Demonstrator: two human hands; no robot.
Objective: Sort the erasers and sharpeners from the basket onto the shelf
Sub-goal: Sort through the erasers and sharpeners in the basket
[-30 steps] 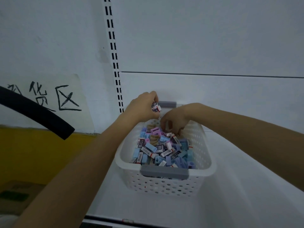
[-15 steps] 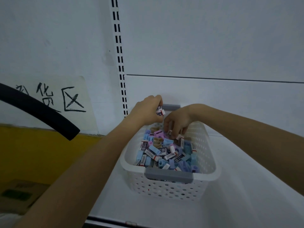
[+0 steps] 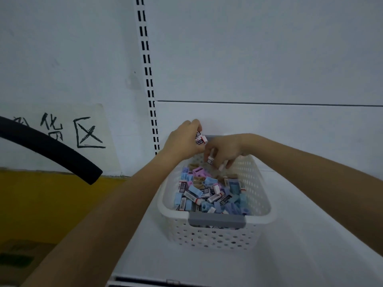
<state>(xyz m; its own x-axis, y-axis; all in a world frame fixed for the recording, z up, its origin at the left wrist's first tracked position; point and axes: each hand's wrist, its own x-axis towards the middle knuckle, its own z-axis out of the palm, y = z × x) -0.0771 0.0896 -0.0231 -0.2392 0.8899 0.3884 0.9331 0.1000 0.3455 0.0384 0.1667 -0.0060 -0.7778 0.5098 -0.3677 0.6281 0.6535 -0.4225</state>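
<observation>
A white perforated basket [image 3: 260,219] with grey handles stands on the white shelf [image 3: 300,245]. It is filled with several white sleeved erasers [image 3: 214,197] and blue, pink and tan sharpeners [image 3: 194,190]. My left hand [image 3: 183,139] hovers over the basket's far left corner and grips a small bunch of erasers [image 3: 200,138]. My right hand [image 3: 223,151] reaches down into the far end of the basket and pinches a white eraser [image 3: 210,159] between its fingers.
A slotted upright [image 3: 148,79] runs up the white back panel. At the left, a paper sign [image 3: 68,131] with black handwriting hangs on the wall above a yellow band. A black padded bar [image 3: 51,147] juts in from the left. A cardboard box [image 3: 18,259] lies at lower left.
My right hand has lifted an eraser out of the pile, closer to my left hand. The left hand still holds its erasers. The view has shifted slightly.
</observation>
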